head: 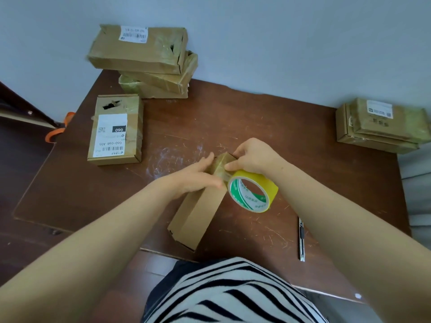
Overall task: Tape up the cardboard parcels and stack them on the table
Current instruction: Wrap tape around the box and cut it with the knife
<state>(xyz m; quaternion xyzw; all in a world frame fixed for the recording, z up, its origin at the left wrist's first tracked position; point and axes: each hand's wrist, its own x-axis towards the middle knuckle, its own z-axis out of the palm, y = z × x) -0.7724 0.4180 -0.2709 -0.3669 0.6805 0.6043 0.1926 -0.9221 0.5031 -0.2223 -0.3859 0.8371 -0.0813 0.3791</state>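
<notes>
Presently, on the brown table [233, 117]:

1. Utility knife [301, 238]: lies near the front edge, right of the long parcel and apart from it.
2. Long parcel [198, 213]: lies flat and angled. Its near end is just inside the front edge and its far end is mid-table.
3. Left hand [198, 176]: fingers straight, pressed flat on the parcel's top toward its far end.
4. Right hand [254, 157]: fingers curled over the parcel's far end, thumb pinning a tape strip onto it.
5. Tape roll [253, 191]: yellow, on edge below the right wrist, joined to the parcel by the strip.
6. Scratched wood runs from the hands to the far edge.
7. Labelled parcel [115, 131]: lies flat at the left, well apart.
8. Stack of three [140, 52]: far left corner, by the wall.
9. Lower stack [382, 127]: far right corner.
</notes>
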